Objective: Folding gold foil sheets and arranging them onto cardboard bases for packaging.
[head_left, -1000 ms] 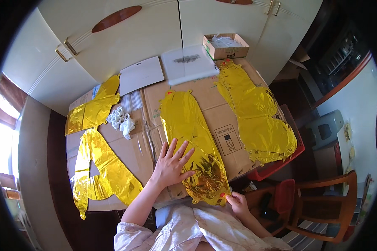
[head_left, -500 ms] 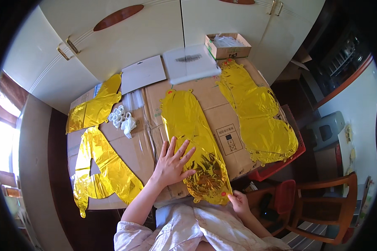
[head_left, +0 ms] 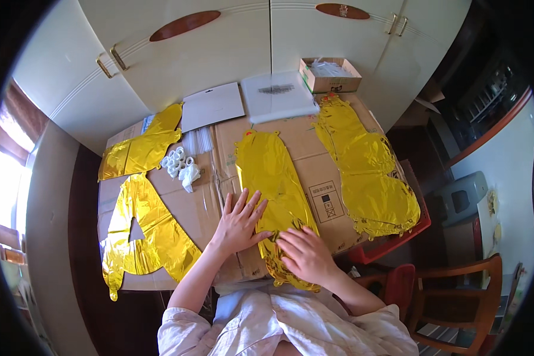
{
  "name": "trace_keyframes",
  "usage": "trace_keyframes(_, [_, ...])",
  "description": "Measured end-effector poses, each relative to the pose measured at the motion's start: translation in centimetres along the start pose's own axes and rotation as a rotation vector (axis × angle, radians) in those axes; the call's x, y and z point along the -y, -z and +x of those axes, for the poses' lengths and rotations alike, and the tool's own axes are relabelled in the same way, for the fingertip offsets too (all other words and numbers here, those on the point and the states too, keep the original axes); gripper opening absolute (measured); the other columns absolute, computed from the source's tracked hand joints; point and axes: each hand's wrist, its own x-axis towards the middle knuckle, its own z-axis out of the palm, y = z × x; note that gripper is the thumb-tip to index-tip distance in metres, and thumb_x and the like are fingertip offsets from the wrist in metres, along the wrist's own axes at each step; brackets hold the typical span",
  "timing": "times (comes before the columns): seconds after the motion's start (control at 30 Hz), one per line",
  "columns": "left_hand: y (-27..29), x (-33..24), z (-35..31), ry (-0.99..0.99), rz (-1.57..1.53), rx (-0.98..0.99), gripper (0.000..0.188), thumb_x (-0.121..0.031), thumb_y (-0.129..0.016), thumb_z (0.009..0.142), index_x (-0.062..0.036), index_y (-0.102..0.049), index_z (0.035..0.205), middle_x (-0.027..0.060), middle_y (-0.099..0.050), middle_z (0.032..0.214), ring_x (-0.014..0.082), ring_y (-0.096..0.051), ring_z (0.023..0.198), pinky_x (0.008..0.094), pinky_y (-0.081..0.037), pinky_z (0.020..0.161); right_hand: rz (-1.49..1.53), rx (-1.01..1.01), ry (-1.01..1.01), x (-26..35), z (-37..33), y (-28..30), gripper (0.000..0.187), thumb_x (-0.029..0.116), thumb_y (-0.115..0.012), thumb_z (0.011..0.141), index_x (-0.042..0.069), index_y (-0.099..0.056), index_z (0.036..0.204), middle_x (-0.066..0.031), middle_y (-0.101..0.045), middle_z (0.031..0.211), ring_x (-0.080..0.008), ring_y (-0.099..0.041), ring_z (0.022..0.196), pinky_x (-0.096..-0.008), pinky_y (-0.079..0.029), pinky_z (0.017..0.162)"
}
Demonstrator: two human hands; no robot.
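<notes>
Cardboard [head_left: 302, 144] bears black printed panel [head_left: 327, 202]; right fingers [head_left: 295, 240] on gold foil [head_left: 266, 169].

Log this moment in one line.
left hand: spread on middle gold foil; right hand: on foil's near part; white rings: left of it; cardboard: beneath

Pretty loose whitish top [head_left: 252, 323], super wrinkly all over, kinda faint pinkish-tan pattern on the fabric, roomy elbow-length sleeves [head_left: 183, 332], hands [head_left: 234, 228] totally bare.
</notes>
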Motion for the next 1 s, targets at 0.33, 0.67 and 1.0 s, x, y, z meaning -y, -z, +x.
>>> trace_keyframes(0.33, [0.4, -0.1, -0.1, 0.002, -0.018, 0.023, 0.076, -0.06, -0.053, 0.09, -0.01, -0.042, 0.146, 0.0138, -0.037, 0.153, 0.038, -0.028, 0.144, 0.0641, -0.017, 0.114, -0.086, 0.112, 0.014, -0.9, -0.3, -2.1, 0.049, 0.035, -0.064, 0.089, 0.008, -0.058, 0.13, -0.012, -0.052, 0.138, -0.028, -0.044, 0.133, -0.0516, -0.03, 0.113])
trace_keyframes(0.67, [0.1, 1.4, 1.0, 0.059, 0.011, -0.052, 0.054, -0.035, -0.053, 0.096, -0.0059, -0.047, 0.141, 0.0104, -0.044, 0.149, 0.0272, -0.035, 0.142, 0.0583, -0.021, 0.115, -0.105, 0.082, 0.072, -3.6, 4.3, -3.2, 0.043, 0.032, -0.062, 0.091, 0.008, -0.06, 0.126, -0.0111, -0.055, 0.136, -0.0274, -0.044, 0.134, -0.0486, -0.031, 0.113])
trace_keyframes(1.0, [-0.4, 1.9, 1.3, 0.091, 0.006, -0.083, 0.063, -0.04, -0.057, 0.093, -0.0033, -0.045, 0.143, 0.0125, -0.044, 0.149, 0.0247, -0.038, 0.14, 0.0579, -0.022, 0.115, -0.079, 0.085, 0.062, -4.0, 4.3, -3.6, 0.044, 0.032, -0.061, 0.091, 0.009, -0.059, 0.129, -0.0092, -0.053, 0.139, -0.027, -0.044, 0.134, -0.0499, -0.031, 0.113])
